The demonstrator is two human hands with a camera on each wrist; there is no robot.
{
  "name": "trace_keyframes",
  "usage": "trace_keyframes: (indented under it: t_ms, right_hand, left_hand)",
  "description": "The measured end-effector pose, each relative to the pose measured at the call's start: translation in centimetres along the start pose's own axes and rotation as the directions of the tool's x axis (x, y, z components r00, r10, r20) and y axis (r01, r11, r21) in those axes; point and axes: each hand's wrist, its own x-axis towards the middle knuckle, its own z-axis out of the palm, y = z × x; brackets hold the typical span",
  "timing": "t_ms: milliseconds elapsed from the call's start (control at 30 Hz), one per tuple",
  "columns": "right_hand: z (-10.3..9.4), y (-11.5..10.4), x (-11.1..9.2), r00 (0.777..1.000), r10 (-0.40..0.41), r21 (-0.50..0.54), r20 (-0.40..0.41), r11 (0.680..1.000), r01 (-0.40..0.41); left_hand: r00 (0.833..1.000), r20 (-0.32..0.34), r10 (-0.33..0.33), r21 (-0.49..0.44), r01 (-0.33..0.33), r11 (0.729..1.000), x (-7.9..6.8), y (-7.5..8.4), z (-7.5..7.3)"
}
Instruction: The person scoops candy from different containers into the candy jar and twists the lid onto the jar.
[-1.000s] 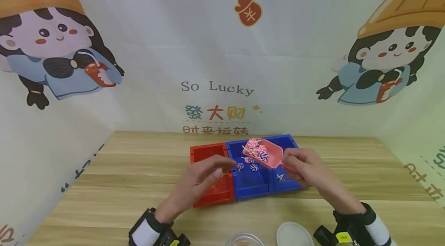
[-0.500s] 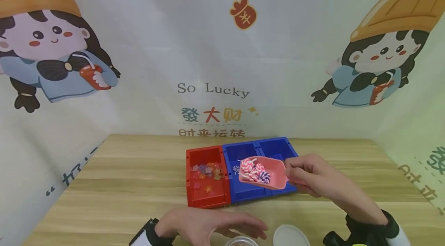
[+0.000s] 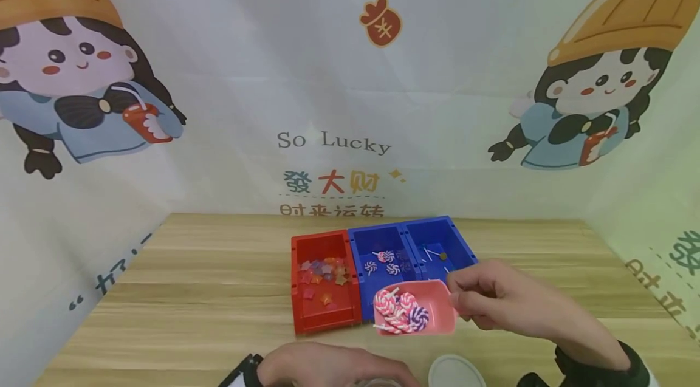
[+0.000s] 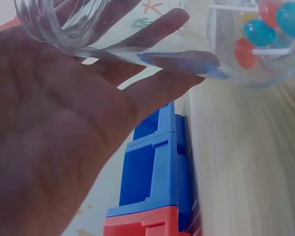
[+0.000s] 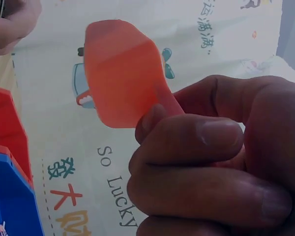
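Observation:
My right hand [image 3: 500, 299] pinches the handle of a pink scoop [image 3: 442, 311] above the front of the blue tray. Several small swirl lollipops [image 3: 401, 312], pink-white and purple-white, lie in the scoop. In the right wrist view the scoop [image 5: 120, 73] shows its underside, with my fingers curled round its handle. At the bottom edge of the head view my left hand [image 3: 333, 366] reaches round a clear jar [image 3: 380, 383]. The left wrist view shows my fingers behind the clear wall, and round coloured lollipops [image 4: 259, 33] with white sticks inside the jar.
A red tray [image 3: 327, 323] holds star-shaped pieces. The joined blue tray [image 3: 403, 253] has two compartments: swirl lollipops in the left, small stick-like pieces in the right. A white round lid [image 3: 456, 372] lies right of the jar. A printed backdrop [image 3: 246, 95] stands behind the table.
My right hand has brought the loaded scoop from over the blue tray towards the front. My left hand has moved from over the trays back and down to the jar.

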Motion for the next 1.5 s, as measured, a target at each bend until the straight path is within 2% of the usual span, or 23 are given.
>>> trace_keyframes:
  t_ms: [133, 267, 367, 467, 633, 833, 1133, 1367, 1500]
  right_hand:
    - [0.2, -0.2, -0.1, 1.0, -0.018, -0.061, 0.013, 0.998, 0.019]
    - [0.4, -0.5, -0.1, 1.0, -0.003, -0.141, 0.006, 0.99, 0.004]
    - [0.6, -0.9, -0.2, 1.0, 0.018, -0.176, 0.002, 0.984, -0.018]
    - [0.7, -1.2, -0.3, 1.0, 0.026, -0.182, 0.004, 0.983, -0.025]
    - [1.0, -1.4, -0.4, 0.999, 0.041, -0.198, -0.007, 0.979, -0.041]
    - [1.3, -1.5, -0.8, 0.998, 0.066, -0.219, -0.013, 0.973, -0.067]
    - [1.5, -1.6, -1.2, 0.998, 0.068, -0.28, -0.006, 0.958, -0.067]
    - [1.9, -1.8, -1.1, 0.999, 0.045, -0.311, -0.002, 0.949, -0.044]
    - [2.1, -1.9, -1.1, 0.998, 0.055, -0.323, -0.012, 0.945, -0.056]
  left_hand:
    - [0.999, -0.015, 0.041, 0.157, -0.038, 0.987, 0.1, -0.7, -0.7]
    - [0.996, -0.014, 0.094, 0.294, -0.085, 0.952, -0.1, -1.3, -1.6]
    - [0.992, -0.011, 0.122, 0.348, -0.111, 0.931, -0.4, -1.5, -2.0]
    - [0.992, -0.013, 0.123, 0.365, -0.109, 0.925, -0.5, -1.6, -2.3]
    - [0.994, -0.013, 0.107, 0.355, -0.096, 0.93, -0.3, -1.7, -2.3]
    - [0.996, -0.028, 0.081, 0.392, -0.064, 0.918, -0.5, -1.7, -2.4]
    - [0.998, -0.018, 0.067, 0.403, -0.054, 0.914, -0.7, -1.9, -2.6]
    - [0.998, -0.026, 0.052, 0.33, -0.04, 0.943, -0.8, -1.8, -2.4]
    - [0.998, -0.025, 0.051, 0.308, -0.041, 0.95, -0.7, -1.8, -2.4]
